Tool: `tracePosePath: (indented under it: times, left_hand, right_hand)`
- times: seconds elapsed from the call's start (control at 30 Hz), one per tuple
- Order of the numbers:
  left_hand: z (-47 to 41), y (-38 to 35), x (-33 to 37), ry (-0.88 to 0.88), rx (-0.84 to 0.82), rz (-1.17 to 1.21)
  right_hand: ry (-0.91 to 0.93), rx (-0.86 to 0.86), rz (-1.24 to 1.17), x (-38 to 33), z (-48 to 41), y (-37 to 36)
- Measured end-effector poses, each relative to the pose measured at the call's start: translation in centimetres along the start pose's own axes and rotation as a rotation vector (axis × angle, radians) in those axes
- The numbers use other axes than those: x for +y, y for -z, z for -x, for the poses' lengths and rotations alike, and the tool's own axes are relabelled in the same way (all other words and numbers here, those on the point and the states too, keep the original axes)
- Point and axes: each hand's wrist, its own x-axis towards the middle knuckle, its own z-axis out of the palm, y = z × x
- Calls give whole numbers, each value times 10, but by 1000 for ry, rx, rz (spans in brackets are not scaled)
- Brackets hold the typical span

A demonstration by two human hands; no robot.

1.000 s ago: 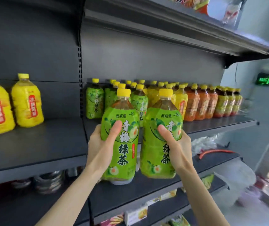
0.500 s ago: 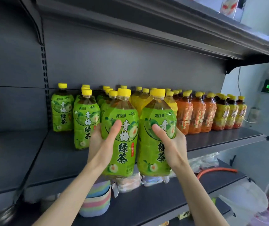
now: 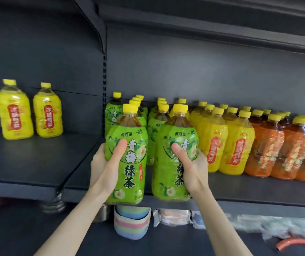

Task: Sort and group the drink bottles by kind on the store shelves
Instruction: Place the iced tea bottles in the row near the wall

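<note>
Head view: the left hand (image 3: 105, 170) curls round one green tea bottle (image 3: 132, 180) and the right hand (image 3: 194, 170) round a second bottle (image 3: 164, 174), thumbs across the labels, both held upright just in front of the green row (image 3: 113, 115), seemingly to join their kind.

Bare forearms slant in from 7 and 5 o'clock. The left hand (image 3: 104, 169) grips the left green bottle (image 3: 129, 163), thumb toward 1 o'clock; the right hand (image 3: 192, 169) grips the right green bottle (image 3: 168, 172), thumb toward 11.

Each hand (image 3: 104, 170) (image 3: 192, 168) grips a green-tea bottle (image 3: 127, 159) (image 3: 173, 161).
</note>
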Motion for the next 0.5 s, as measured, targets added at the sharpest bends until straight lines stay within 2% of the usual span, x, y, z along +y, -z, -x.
tracePosePath:
  times: [0.13, 0.23, 0.5]
  left_hand:
    - [-20, 28, -1, -5, 63, -6]
    - [-41, 47, -7, -14, 76, -25]
    - [-103, 87, -29, -23, -99, -8]
  right_hand:
    - [-43, -60, -44, 7, -8, -36]
    - [-54, -45, -26, 9, -10, -63]
    - [-66, 112, 14, 9, -6, -125]
